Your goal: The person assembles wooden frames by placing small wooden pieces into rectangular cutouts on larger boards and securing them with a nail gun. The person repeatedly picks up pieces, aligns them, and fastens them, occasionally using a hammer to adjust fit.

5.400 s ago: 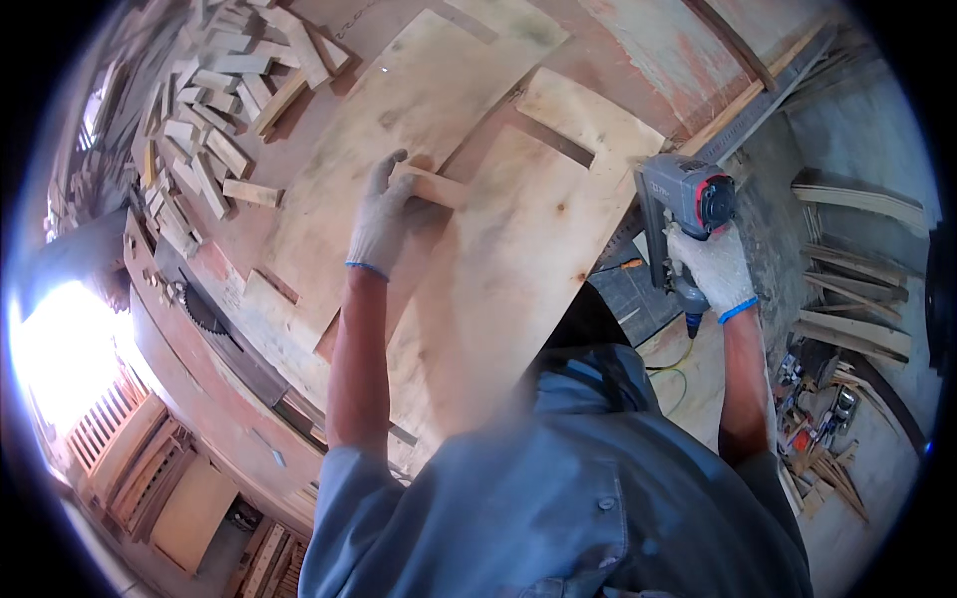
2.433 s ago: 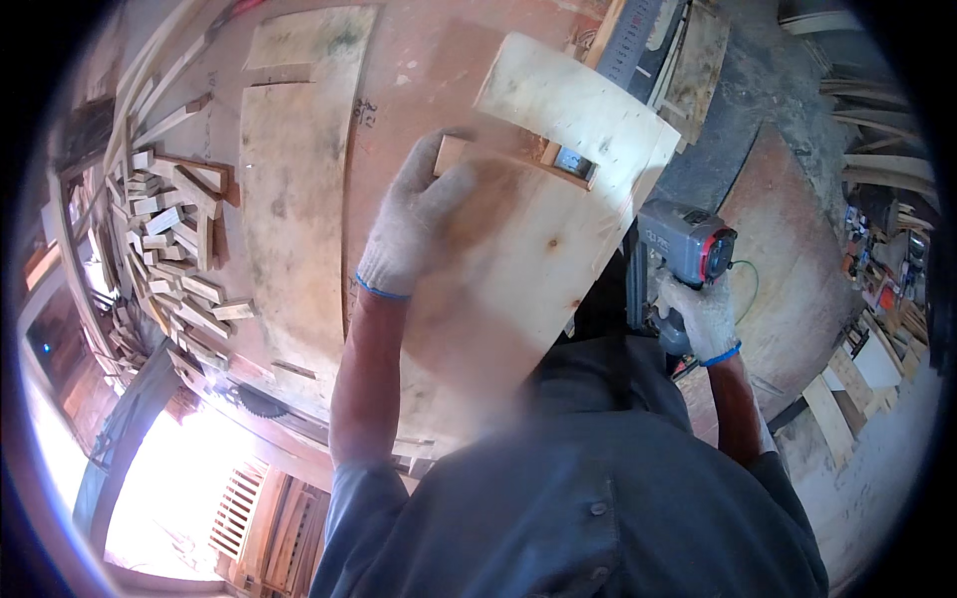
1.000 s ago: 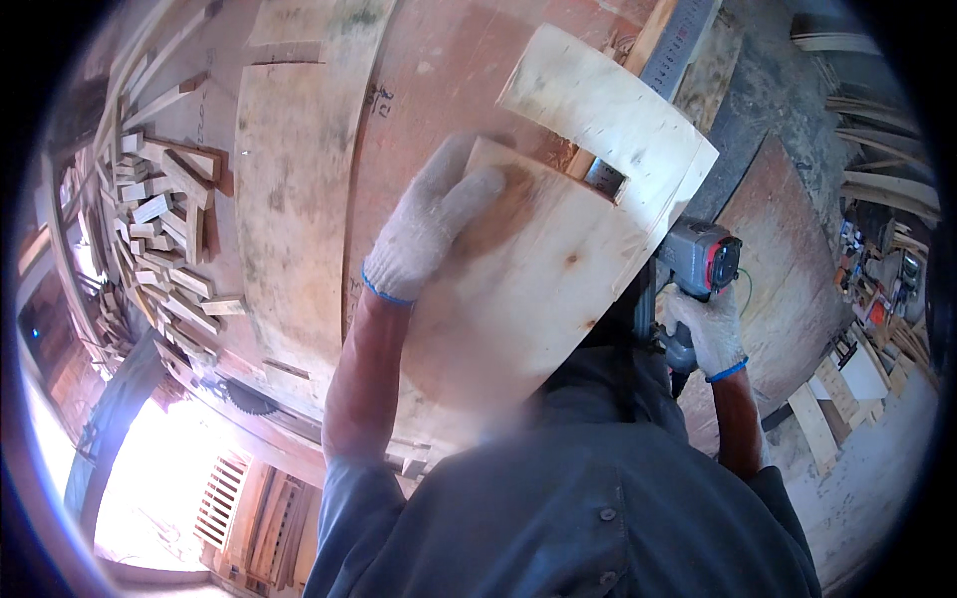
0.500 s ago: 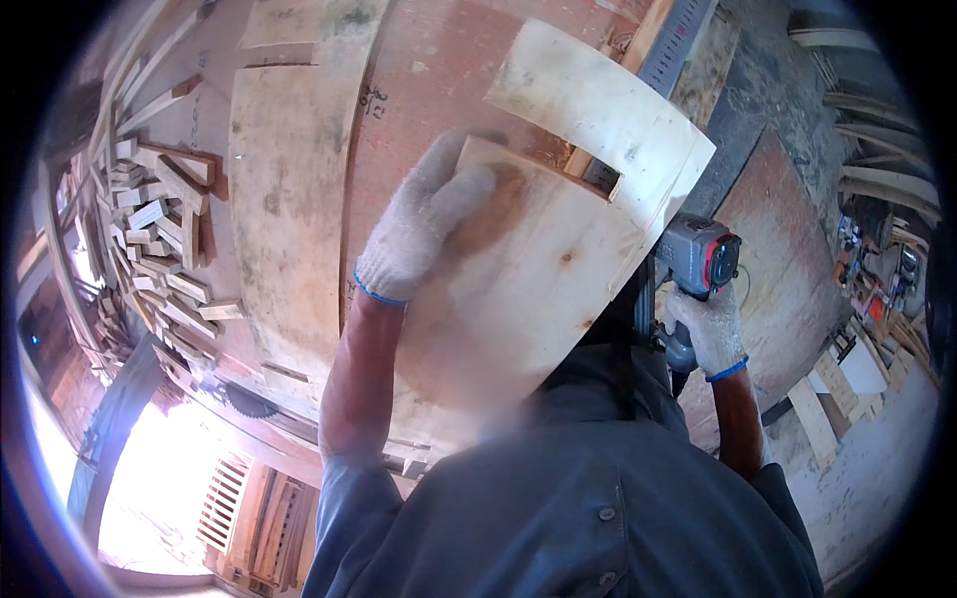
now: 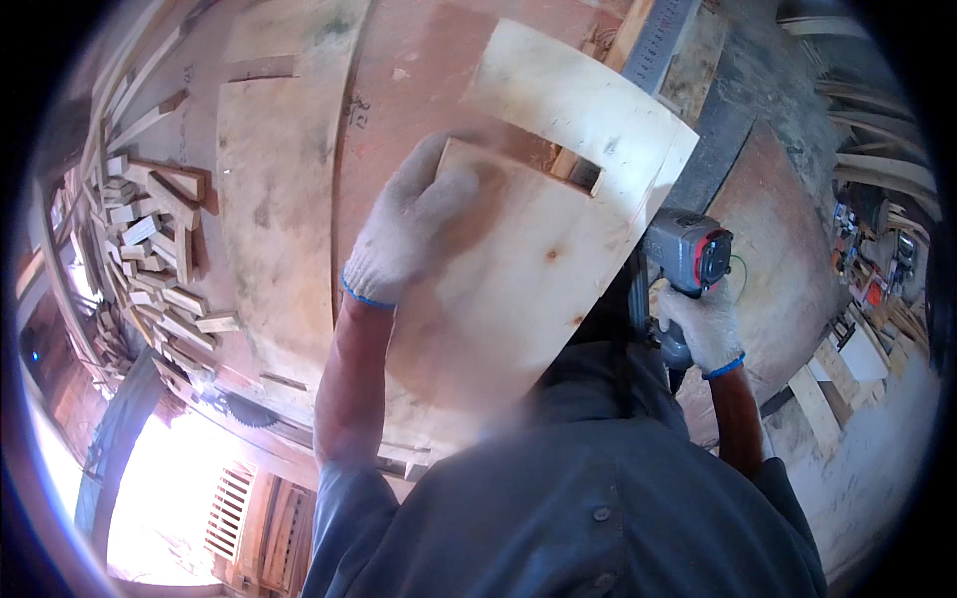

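Observation:
My left hand (image 5: 409, 224), in a white knit glove with a blue cuff, grips the far left corner of a pale plywood panel (image 5: 518, 289). Its thumb lies over the top face, and part of its fingers is blurred. In the same kind of glove, my right hand (image 5: 705, 324) is wrapped round the handle of a grey nail gun (image 5: 688, 247) with a red ring on its end. The gun stands beside the panel's right edge; its nose is hidden. Another pale plywood strip (image 5: 578, 95) borders the panel beyond a rectangular gap.
Wood offcuts (image 5: 164, 239) are heaped at the left, near a long plywood sheet (image 5: 274, 199). A toothed circular saw blade (image 5: 247, 410) shows at the lower left. A marked ruler (image 5: 655, 45) lies at the far edge. Boards (image 5: 817, 409) lean at the right.
The whole view has shifted slightly, so most things sit a little further left. Both hands keep their grips, and the nail gun stays beside the panel's edge.

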The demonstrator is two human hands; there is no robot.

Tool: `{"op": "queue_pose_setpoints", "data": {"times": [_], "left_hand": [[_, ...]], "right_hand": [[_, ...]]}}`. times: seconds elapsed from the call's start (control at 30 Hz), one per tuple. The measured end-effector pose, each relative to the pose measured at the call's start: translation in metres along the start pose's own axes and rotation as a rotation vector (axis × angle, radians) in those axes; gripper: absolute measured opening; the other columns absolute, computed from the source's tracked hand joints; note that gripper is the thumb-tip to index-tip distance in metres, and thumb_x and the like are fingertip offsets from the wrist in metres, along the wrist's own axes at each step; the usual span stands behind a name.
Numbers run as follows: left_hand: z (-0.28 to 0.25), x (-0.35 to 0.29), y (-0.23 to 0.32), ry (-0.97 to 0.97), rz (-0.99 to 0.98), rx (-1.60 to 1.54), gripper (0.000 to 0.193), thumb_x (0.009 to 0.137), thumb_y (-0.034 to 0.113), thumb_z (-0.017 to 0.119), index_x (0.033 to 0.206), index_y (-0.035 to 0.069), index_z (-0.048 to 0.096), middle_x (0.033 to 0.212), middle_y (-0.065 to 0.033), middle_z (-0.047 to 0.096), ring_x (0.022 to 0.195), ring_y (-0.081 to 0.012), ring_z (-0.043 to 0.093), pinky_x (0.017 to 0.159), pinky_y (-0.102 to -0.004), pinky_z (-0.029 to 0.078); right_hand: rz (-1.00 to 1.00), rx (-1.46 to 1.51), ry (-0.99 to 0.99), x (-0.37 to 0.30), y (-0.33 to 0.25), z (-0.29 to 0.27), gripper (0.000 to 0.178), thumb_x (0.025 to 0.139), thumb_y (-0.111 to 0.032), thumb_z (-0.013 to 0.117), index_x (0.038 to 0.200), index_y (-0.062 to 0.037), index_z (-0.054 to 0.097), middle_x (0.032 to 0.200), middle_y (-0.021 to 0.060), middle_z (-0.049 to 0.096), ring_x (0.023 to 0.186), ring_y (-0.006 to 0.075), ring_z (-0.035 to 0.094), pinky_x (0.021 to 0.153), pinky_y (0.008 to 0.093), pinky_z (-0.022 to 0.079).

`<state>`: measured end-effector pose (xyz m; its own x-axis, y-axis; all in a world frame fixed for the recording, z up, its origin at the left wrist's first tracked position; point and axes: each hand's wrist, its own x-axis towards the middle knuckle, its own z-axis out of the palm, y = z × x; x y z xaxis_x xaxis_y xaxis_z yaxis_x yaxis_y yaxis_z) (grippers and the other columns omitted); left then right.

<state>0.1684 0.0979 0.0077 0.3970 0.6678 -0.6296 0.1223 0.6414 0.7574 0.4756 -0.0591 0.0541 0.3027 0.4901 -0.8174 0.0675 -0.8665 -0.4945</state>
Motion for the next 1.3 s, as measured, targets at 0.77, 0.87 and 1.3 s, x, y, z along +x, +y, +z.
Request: {"op": "queue_pose_setpoints", "data": {"times": [0.77,0.87,1.3], "left_hand": [[-0.007,0.009,-0.006,0.047,-0.001,0.088,0.057,0.097,0.033,0.067,0.144,0.001,0.059,0.127,-0.0076,0.067,0.117,-0.0156,0.061,0.104,-0.0309,0.047],[-0.010,0.008,-0.008,0.059,-0.007,0.068,0.056,0.099,0.031,0.068,0.144,0.000,0.059,0.128,-0.0081,0.067,0.118,-0.0163,0.062,0.105,-0.0315,0.048],[-0.015,0.010,-0.010,-0.075,0.000,-0.117,0.053,0.101,0.028,0.071,0.143,-0.001,0.059,0.129,-0.0082,0.068,0.116,-0.0157,0.063,0.102,-0.0313,0.050]], "right_hand": [[-0.148,-0.383,0.108,-0.033,-0.005,-0.041,0.031,0.087,-0.010,0.079,0.115,-0.0028,0.069,0.098,0.0066,0.073,0.087,0.0173,0.070,0.076,0.0329,0.056],[-0.249,-0.594,0.079,-0.068,-0.021,-0.060,0.037,0.088,-0.012,0.079,0.122,-0.0027,0.067,0.107,0.0081,0.075,0.095,0.0212,0.072,0.082,0.0360,0.058],[-0.615,-0.895,-0.189,-0.069,-0.059,-0.010,0.044,0.089,-0.014,0.082,0.127,-0.0018,0.063,0.123,0.0158,0.070,0.111,0.0274,0.069,0.095,0.0426,0.055]]}}
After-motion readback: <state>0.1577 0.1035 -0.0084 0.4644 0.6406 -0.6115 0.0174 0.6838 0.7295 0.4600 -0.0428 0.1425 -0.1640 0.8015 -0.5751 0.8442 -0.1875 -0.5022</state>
